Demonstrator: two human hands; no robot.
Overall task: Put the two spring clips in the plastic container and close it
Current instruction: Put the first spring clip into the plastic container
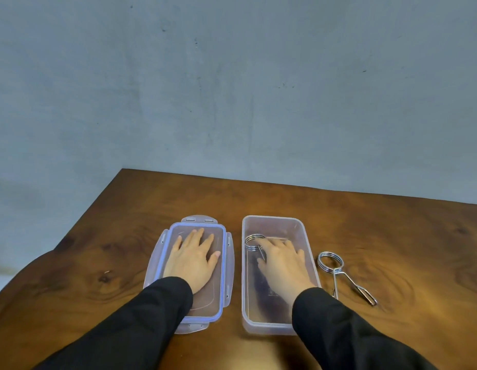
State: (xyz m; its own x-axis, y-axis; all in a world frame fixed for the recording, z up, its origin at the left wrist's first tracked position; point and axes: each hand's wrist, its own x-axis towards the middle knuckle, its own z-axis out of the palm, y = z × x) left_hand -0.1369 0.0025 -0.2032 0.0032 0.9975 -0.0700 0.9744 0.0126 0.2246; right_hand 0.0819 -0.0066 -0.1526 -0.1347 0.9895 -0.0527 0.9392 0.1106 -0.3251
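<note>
Plastic container (301,225): clear, rectangular, open, on the wooden table (392,236), long side running away from the person. Inside it, the right hand (282,265), palm down, fingers curled around the handles of one spring clip (254,243); coil of this clip visible near the left wall of the container, toward the far end. Cannot tell if the clip already rests on the bottom or is held just above it.

Second spring clip (338,271): lying flat on the table just beside the right wall of the container, outside it, coil toward the far side, two wire handles pointing toward the person and spreading apart. Not touched by either hand.

Lid (230,252): just to the left of the container, apart from it, lying on the table with a blue seal around the edge and locking flaps folded outward on all sides. Left hand (193,259) resting flat on the lid, palm down, fingers spread, holding nothing.

Both arms in black sleeves (141,324). Grey-blue wall (232,89) behind the table.
</note>
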